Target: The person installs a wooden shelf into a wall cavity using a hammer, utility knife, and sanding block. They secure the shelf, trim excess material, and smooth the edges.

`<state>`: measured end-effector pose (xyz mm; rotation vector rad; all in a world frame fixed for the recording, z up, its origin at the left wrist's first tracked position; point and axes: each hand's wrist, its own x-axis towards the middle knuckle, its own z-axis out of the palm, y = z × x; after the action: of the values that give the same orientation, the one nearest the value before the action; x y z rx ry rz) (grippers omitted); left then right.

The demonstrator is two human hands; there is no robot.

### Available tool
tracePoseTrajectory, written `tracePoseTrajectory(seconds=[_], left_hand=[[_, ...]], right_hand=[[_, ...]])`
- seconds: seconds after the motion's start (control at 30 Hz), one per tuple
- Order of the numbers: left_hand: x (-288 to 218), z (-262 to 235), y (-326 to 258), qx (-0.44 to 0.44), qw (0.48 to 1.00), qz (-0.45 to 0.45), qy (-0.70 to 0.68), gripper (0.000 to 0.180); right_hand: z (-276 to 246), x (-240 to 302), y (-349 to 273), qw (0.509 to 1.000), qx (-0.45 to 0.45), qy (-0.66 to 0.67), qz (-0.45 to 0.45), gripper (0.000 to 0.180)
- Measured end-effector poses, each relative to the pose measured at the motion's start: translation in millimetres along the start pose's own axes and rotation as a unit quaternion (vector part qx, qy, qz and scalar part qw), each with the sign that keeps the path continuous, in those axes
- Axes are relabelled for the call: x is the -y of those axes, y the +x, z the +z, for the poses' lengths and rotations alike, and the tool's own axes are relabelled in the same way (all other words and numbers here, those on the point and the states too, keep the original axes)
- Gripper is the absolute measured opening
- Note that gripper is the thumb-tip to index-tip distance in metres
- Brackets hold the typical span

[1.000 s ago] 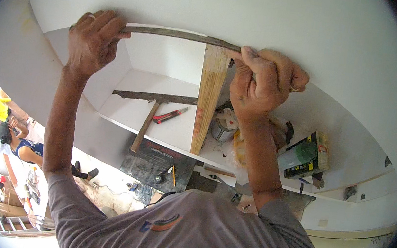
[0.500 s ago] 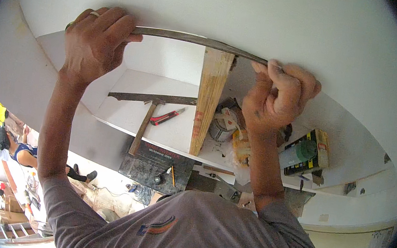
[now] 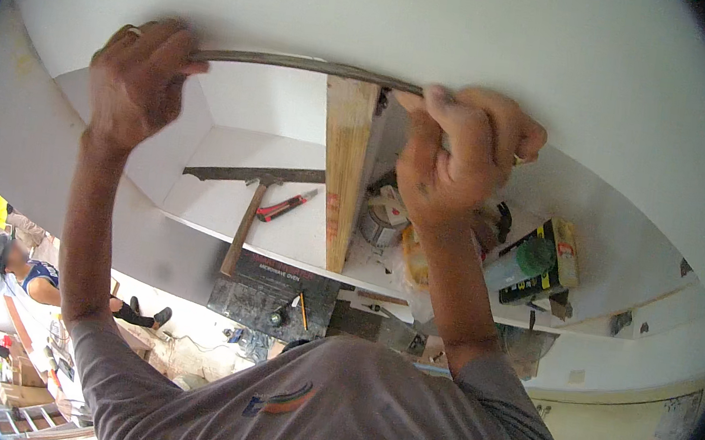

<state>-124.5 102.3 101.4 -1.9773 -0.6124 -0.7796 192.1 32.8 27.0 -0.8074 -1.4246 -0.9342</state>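
From my remote post I saw the left hand (image 3: 136, 89) clamped on a thin dark strip (image 3: 283, 62) left of the wooden plank (image 3: 342, 171), the right hand (image 3: 462, 154) clamped on it to the plank's right. The strip crossed at the plank's upper end. Hammer (image 3: 245, 230) and red knife (image 3: 286, 205) lay left of the plank.

- a black carton (image 3: 231, 295)
- yellow pencil (image 3: 303, 312), on the carton
- yellow-black box (image 3: 568, 258), well right of the carton
- ladder (image 3: 31, 424), well left of the carton
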Motion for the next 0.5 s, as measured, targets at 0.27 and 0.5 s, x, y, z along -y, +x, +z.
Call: tracePoseTrajectory(seconds=[0.27,0.5], left_hand=[[1.4,2.1,-6.0,-0.009,1.0,-0.01,-0.014,0.021],[-13.0,0.9,8.7,-0.039,0.999,0.013,0.015,0.02]], right_hand=[[-0.5,6.9,0.6,1.0,0.027,0.002,0.0,0.024],[3.3,-10.2,-7.0,0.999,-0.041,0.007,-0.024,0.022]])
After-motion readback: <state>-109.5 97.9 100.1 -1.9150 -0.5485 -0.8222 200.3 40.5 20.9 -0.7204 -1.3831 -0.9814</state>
